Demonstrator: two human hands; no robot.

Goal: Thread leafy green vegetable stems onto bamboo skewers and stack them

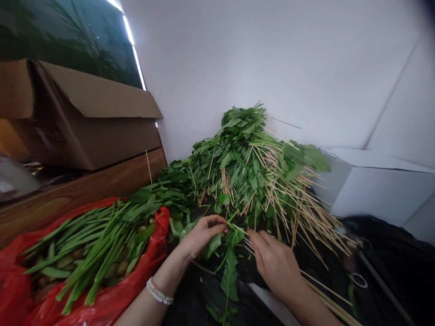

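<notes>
My left hand (pixel 205 235) pinches the stem of some leafy greens (pixel 231 267), whose broad leaves hang below the fingers. With fingers closed, my right hand (pixel 277 260) grips a thin wooden skewer (pixel 240 229), its far end at the stem by my left fingertips. Whether the skewer runs through the stem or lies along it, I cannot tell. Behind both hands rises a large pile of leafy greens on skewers (pixel 238 158). The pale ends of many skewers (pixel 306 210) fan out to the right.
On the left, a red plastic bag (pixel 149 267) holds long green stalks (pixel 98 253) over roundish, brownish things. A cardboard box (pixel 112 131) stands on a wooden ledge (pixel 78 185). A white box (pixel 380 185) is at right. Loose skewers (pixel 331 299) lie beside my right forearm, on black plastic.
</notes>
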